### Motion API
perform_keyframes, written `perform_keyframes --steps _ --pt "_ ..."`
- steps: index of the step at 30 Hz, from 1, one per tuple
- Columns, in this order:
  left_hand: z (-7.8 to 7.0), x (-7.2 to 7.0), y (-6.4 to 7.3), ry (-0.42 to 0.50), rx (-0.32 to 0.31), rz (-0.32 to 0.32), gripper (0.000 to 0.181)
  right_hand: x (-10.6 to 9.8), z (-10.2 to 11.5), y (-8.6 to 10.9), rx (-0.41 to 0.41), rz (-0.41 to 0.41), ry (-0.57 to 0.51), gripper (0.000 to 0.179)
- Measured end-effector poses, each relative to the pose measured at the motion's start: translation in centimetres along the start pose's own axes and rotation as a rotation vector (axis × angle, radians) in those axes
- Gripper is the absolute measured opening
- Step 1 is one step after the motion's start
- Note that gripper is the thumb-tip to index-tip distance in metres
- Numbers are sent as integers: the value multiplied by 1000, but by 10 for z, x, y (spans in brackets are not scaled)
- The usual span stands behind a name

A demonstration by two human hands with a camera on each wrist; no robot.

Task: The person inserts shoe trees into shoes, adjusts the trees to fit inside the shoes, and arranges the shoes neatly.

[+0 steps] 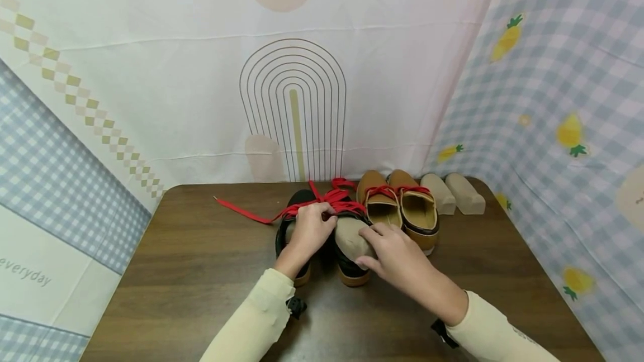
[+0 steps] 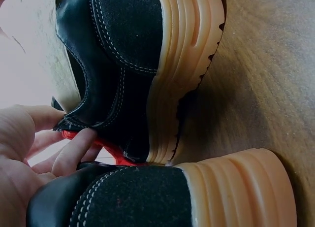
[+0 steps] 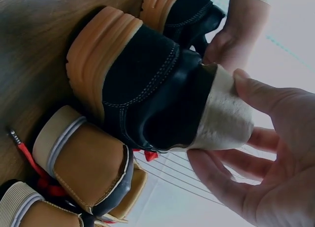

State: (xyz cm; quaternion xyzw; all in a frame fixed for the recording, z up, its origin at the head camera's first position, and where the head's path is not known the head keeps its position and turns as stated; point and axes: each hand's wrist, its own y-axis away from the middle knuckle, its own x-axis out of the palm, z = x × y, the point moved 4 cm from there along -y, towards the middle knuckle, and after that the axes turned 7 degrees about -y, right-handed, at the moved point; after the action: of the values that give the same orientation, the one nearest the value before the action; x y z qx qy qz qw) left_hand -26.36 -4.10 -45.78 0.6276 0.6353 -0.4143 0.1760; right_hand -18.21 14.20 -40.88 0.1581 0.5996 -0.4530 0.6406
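Observation:
Two black shoes stand side by side with heels toward me, the right shoe (image 3: 142,69) and the left shoe (image 1: 300,197), both with tan soles and red laces (image 1: 344,205). A beige shoe insert (image 1: 351,236) sits in the right shoe's opening, its rounded end sticking out. My right hand (image 1: 399,250) grips that end, thumb on one side and fingers on the other. At the front of the same shoe's collar, my left hand (image 1: 311,230) pinches the edge beside the laces. Another insert shows partly inside the left shoe, mostly hidden by my left hand.
Brown shoes (image 1: 421,209) with red laces stand just right of the black pair. Beyond them, two beige inserts (image 1: 464,194) lie at the table's back right. One loose red lace (image 1: 246,214) stretches left across the wooden table (image 1: 201,272). Fabric curtains (image 1: 402,99) hang behind.

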Motion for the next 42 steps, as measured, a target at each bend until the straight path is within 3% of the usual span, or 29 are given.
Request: perform_keyframes --steps 11,19,24,42 --pt "1 0 -1 -13 0 3 5 3 -5 -8 -4 16 45 61" --pt "-1 -1 0 -19 -7 10 6 3 -26 -9 -60 137 -277 53" --pt "0 -1 0 -20 -13 12 7 3 -32 -10 -123 154 -383 48" --pt "0 -1 -1 -30 -1 15 6 8 -34 -25 -133 160 -352 46"
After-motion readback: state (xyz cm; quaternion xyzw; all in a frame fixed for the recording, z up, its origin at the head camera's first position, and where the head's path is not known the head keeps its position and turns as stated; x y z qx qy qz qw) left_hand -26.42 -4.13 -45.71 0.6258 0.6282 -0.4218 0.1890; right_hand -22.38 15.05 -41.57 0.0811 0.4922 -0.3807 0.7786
